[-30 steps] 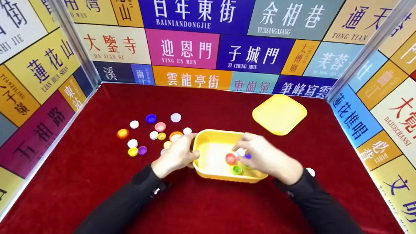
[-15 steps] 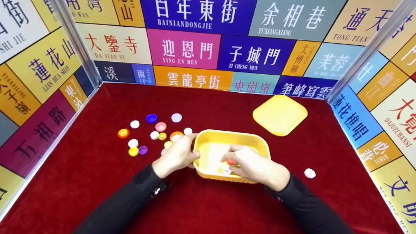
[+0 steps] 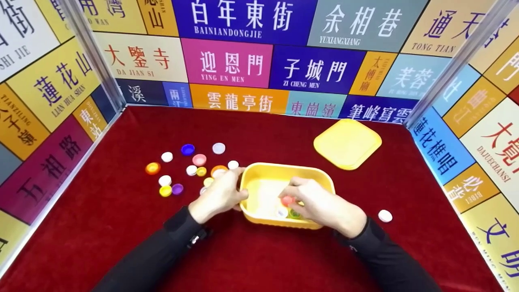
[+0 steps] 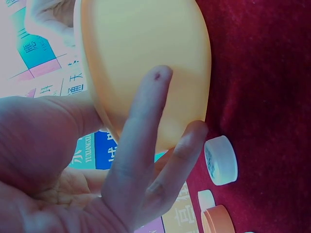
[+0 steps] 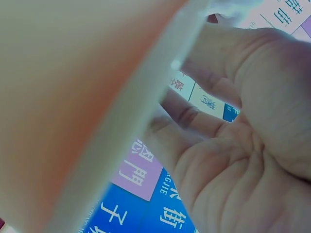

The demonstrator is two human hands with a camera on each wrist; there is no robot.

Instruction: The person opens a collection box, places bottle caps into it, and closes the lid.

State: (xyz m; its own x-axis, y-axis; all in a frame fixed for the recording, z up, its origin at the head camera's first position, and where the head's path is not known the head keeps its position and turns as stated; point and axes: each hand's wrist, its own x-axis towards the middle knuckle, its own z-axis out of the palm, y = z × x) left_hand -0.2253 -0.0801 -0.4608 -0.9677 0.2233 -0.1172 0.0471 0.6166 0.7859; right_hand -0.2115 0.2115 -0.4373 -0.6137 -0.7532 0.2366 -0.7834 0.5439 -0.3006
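Note:
My left hand (image 3: 221,192) grips the near-left end of a yellow plastic box (image 3: 328,178), thumb over the rim and fingers outside. The left wrist view shows those fingers spread along the box's outer wall (image 4: 170,34). Inside the box, my right hand (image 3: 320,202) pinches a red bottle cap (image 3: 287,200) between thumb and index finger. Under that hand lie a white cap (image 3: 281,211) and a green cap (image 3: 294,213), partly covered. In the right wrist view the box wall (image 5: 97,145) hides the fingertips of my right hand (image 5: 233,131).
Several loose caps lie left of the box, including a blue cap (image 3: 187,149), a pink cap (image 3: 199,159) and a purple cap (image 3: 177,189). A yellow lid (image 3: 348,144) rests at the back right. One white cap (image 3: 385,215) sits to the right.
My right hand has moved from the box's right part leftward and down to the red cap. A white cap now lies in the box nearer the front. The left hand keeps its hold.

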